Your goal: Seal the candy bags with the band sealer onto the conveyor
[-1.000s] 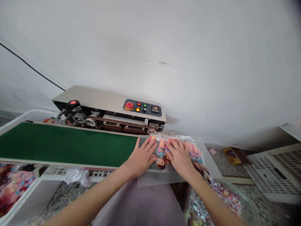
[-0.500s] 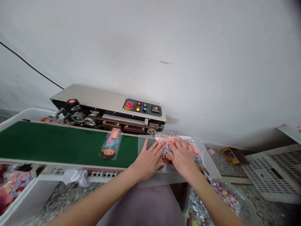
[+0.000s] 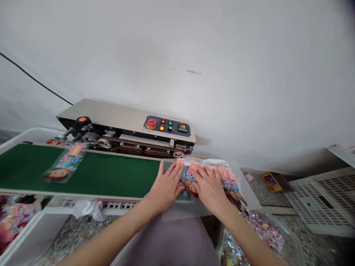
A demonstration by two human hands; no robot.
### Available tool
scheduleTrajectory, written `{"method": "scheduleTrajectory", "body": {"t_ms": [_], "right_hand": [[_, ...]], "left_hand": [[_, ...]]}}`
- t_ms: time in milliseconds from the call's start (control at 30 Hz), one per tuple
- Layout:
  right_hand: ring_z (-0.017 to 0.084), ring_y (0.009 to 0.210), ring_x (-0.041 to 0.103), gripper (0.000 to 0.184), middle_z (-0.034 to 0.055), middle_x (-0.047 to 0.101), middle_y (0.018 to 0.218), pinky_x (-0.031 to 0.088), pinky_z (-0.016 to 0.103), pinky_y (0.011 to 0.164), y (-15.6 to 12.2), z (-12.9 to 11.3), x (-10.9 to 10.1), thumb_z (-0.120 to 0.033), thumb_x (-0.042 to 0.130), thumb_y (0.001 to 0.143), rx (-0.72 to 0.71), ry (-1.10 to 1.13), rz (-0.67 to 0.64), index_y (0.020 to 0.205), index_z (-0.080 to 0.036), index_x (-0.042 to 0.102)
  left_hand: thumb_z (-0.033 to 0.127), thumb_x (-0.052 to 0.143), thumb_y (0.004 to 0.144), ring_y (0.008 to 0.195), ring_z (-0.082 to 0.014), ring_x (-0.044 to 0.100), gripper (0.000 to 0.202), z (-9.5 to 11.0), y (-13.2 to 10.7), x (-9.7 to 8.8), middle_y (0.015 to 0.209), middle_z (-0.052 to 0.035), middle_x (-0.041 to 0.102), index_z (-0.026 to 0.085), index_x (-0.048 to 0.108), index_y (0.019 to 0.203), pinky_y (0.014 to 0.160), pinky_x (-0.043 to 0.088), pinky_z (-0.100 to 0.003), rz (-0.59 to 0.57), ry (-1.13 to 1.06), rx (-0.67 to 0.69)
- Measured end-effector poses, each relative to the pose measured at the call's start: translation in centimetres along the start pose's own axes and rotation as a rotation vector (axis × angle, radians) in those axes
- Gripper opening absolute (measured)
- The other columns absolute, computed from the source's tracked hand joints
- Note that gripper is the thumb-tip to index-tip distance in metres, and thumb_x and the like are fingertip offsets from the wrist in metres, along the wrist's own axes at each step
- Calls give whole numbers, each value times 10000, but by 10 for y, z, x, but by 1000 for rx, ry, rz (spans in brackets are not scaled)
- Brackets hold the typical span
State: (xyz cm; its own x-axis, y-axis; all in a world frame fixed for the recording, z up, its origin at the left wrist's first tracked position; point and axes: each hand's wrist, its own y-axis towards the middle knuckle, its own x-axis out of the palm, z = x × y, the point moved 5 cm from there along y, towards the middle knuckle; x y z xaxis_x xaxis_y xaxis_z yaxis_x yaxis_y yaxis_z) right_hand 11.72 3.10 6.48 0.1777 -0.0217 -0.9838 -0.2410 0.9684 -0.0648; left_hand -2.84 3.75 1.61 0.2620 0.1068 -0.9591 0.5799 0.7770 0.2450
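My left hand [image 3: 165, 189] lies flat with its fingers stretched out, resting over a small clear packet [image 3: 181, 173] at the right end of the green conveyor belt [image 3: 116, 173]. My right hand [image 3: 210, 188] is also flat, its fingertips on a second packet [image 3: 192, 181] printed with a cartoon face and pink-yellow stripes. To its right, several overlapping packets [image 3: 227, 177] lie on a white sheet [image 3: 246, 188]. Another packet [image 3: 66, 162] lies tilted on the belt's left part, its top beside the sealing machine's rollers [image 3: 105, 142]. My palms partly hide the packets beneath.
Behind the belt stands the sealing machine [image 3: 116, 114] with lit buttons and a red stop knob [image 3: 151, 124]. A white bin [image 3: 41, 229] with pink packets is at lower left. A clear bag [image 3: 266, 232] of small shiny pieces lies at lower right, near a white crate [image 3: 318, 203].
The packet on the belt has travelled left and now lies tilted. My left hand has slid left with a packet under its fingers; my right hand has shifted slightly left.
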Motion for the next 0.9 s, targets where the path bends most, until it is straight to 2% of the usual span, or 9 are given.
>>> {"method": "scheduleTrajectory", "body": {"t_ms": [200, 300, 433, 500, 600, 700, 733, 800, 900], "right_hand": [[295, 1354, 436, 424, 73, 484, 1530, 277, 505, 1141, 6, -14, 2, -295, 438, 1009, -82, 70, 51, 1416, -242, 542], [308, 1303, 476, 425, 99, 524, 1490, 327, 495, 1088, 9, -10, -1, -269, 452, 997, -27, 14, 49, 1407, -211, 549], [320, 1209, 536, 373, 147, 640, 1325, 339, 511, 1052, 8, 0, -9, -184, 408, 986, 85, -97, -8, 1267, -138, 649], [325, 1231, 527, 354, 150, 654, 1301, 318, 522, 1082, 5, 2, -12, -211, 423, 989, 100, -110, -22, 1229, -129, 669], [341, 1325, 466, 402, 150, 609, 1384, 266, 544, 1139, 1, 4, -14, -317, 500, 977, 94, -94, 14, 1311, -130, 623], [369, 1392, 400, 476, 164, 543, 1463, 237, 573, 1161, -3, 6, -13, -343, 532, 960, 93, -93, 34, 1374, -112, 577], [379, 1401, 390, 472, 171, 529, 1475, 235, 583, 1161, -4, 6, -12, -334, 534, 956, 96, -98, 32, 1365, -106, 586], [393, 1406, 383, 445, 183, 519, 1481, 236, 596, 1157, -6, 8, -9, -314, 542, 944, 102, -109, 27, 1329, -104, 617], [387, 1403, 391, 437, 156, 532, 1477, 237, 597, 1153, -8, 10, -3, -303, 546, 939, 96, -100, 23, 1338, -140, 615]], "left_hand": [[409, 395, 1027, 1459, -368, 352, 498, -27, -8, -28, 1552, -163, 434, 141, 537, 1421, 1188, 110, -688, -28, 49, -194], [298, 377, 1032, 1458, -327, 367, 443, -16, -1, -31, 1534, -134, 471, 153, 528, 1423, 1204, 113, -653, -58, -12, -93], [235, 369, 1018, 1466, -303, 355, 508, 8, 8, -19, 1570, -124, 421, 136, 383, 1515, 1204, 160, -621, -109, -124, 110], [219, 428, 980, 1445, -332, 382, 532, 13, 11, -19, 1533, -150, 469, 119, 400, 1501, 1199, 141, -639, -119, -125, 127], [145, 541, 864, 1377, -353, 466, 498, 15, 19, -30, 1352, -156, 637, 127, 560, 1361, 1196, 103, -660, -159, -119, 133], [74, 473, 865, 1200, -259, 617, 400, 12, 29, -41, 1148, -97, 737, 172, 656, 1207, 1220, 167, -563, -122, -170, 13], [72, 422, 899, 1178, -225, 630, 405, 12, 32, -41, 1168, -85, 733, 182, 653, 1214, 1221, 210, -512, -94, -196, -27], [147, 336, 988, 1277, -205, 572, 425, 16, 34, -32, 1353, -91, 651, 178, 594, 1324, 1201, 280, -471, -68, -224, -49], [372, 279, 1052, 1485, -260, 324, 524, 25, 27, -5, 1590, -111, 388, 152, 396, 1514, 1197, 229, -595, -101, -171, 25]]}}
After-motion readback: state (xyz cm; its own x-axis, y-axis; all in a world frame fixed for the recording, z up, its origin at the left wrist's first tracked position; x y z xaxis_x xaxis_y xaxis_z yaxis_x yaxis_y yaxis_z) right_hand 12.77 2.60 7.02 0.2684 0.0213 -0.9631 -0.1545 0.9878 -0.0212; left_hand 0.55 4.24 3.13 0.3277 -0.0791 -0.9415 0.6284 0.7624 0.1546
